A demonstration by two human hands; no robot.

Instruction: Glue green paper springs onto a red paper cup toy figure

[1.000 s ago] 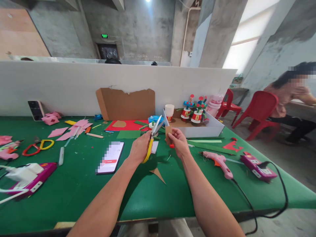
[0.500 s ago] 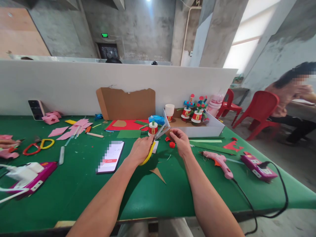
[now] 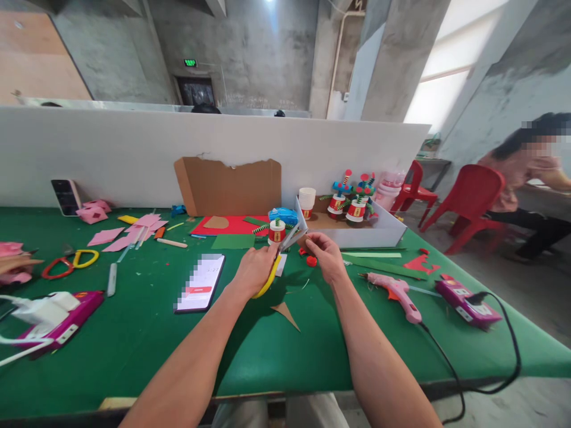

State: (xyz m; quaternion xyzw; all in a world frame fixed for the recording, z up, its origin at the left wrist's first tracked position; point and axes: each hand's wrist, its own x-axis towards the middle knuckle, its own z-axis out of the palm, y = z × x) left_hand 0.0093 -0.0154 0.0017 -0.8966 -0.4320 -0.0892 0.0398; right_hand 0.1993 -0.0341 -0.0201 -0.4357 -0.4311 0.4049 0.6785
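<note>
My left hand (image 3: 255, 268) grips yellow-handled scissors (image 3: 277, 261), blades pointing up and right toward a small brown cardboard piece (image 3: 304, 241). My right hand (image 3: 325, 257) pinches that cardboard piece just above the green table (image 3: 250, 345). The blade tips meet the cardboard's edge. A brown triangular offcut (image 3: 285, 313) lies on the table below my hands. A red bottle cap (image 3: 311, 260) sits beside my right hand.
A phone (image 3: 200, 282) lies left of my left hand. A pink glue gun (image 3: 395, 291) and pink box (image 3: 464, 302) with black cord lie right. White box (image 3: 357, 235) with paper-cup figures stands behind. Pink paper, spare scissors (image 3: 66, 264) lie left. A person sits far right.
Both hands have dropped lower toward the table. The scissors went from pointing steeply up to lying flatter, with the blades now at the cardboard piece.
</note>
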